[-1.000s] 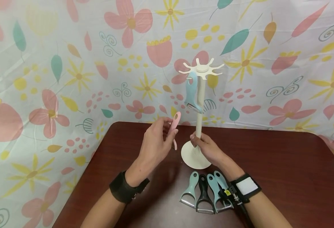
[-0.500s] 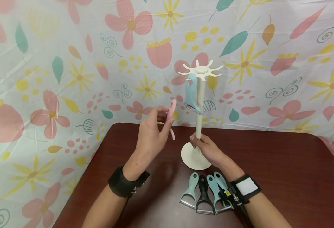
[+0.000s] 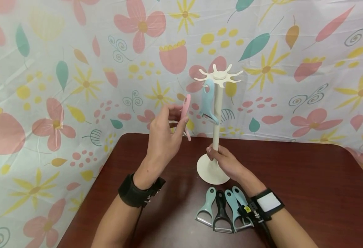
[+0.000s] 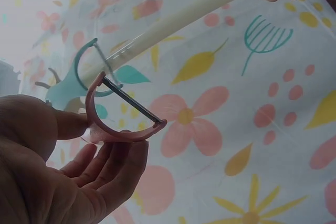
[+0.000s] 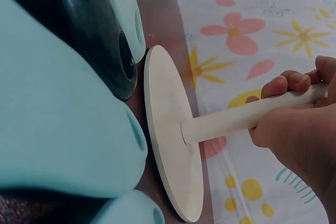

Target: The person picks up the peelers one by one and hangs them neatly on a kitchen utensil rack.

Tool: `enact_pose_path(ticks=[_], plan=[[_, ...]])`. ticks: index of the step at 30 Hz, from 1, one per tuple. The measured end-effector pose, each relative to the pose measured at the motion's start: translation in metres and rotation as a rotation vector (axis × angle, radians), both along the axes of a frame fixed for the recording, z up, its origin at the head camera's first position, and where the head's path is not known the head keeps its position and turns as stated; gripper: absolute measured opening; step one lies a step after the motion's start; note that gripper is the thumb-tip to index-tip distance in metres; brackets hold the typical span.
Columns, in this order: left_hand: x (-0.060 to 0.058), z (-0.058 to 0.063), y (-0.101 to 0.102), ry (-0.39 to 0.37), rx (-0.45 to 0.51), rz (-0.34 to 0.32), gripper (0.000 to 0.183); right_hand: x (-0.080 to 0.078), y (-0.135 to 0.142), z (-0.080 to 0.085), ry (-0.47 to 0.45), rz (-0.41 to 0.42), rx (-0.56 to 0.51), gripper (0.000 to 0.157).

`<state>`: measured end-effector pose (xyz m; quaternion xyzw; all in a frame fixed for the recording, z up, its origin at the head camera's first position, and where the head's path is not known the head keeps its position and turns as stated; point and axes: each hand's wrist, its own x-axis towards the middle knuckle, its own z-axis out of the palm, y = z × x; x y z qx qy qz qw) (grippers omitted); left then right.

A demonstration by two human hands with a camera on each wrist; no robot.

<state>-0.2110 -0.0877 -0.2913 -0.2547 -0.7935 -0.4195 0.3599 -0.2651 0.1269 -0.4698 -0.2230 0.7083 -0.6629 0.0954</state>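
Note:
My left hand pinches a pink peeler between thumb and fingers, left of the stand and above the table. Its holed handle end points up; in the left wrist view the metal blade shows plainly. My right hand grips the pole of a cream stand low down, just above its round base. From one of the stand's hooks hangs a light blue peeler, blade end down. The pink peeler is apart from the hooks.
On the table in front of the base lie a pale green peeler, a black peeler and light blue peelers, partly hidden by the right wrist strap. A flowered cloth hangs behind the dark red table.
My left hand has risen with the pink peeler, from beside the lower pole to just below hook height. The right hand and the stand have stayed in place.

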Motion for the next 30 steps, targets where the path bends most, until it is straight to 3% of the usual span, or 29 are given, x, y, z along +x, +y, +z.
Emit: enact_pose_path(ticks=[6, 13, 20, 25, 30], plan=[[0.013, 0.023, 0.008, 0.016, 0.048, -0.021, 0.028, -0.004, -0.001, 0.001, 0.017, 0.013, 0.022, 0.038], [0.012, 0.035, 0.012, 0.07, 0.08, -0.036, 0.029, -0.003, -0.001, 0.003, -0.014, 0.012, 0.003, 0.039], [0.01, 0.046, 0.018, 0.082, 0.097, -0.062, 0.03, 0.007, -0.002, 0.019, -0.006, 0.021, 0.013, 0.035], [0.008, 0.049, 0.02, 0.106, 0.096, -0.063, 0.031, 0.004, 0.0, 0.008, 0.012, 0.028, 0.003, 0.034], [0.007, 0.052, 0.021, 0.08, 0.105, -0.064, 0.03, -0.001, 0.001, -0.001, 0.019, 0.019, -0.004, 0.037]])
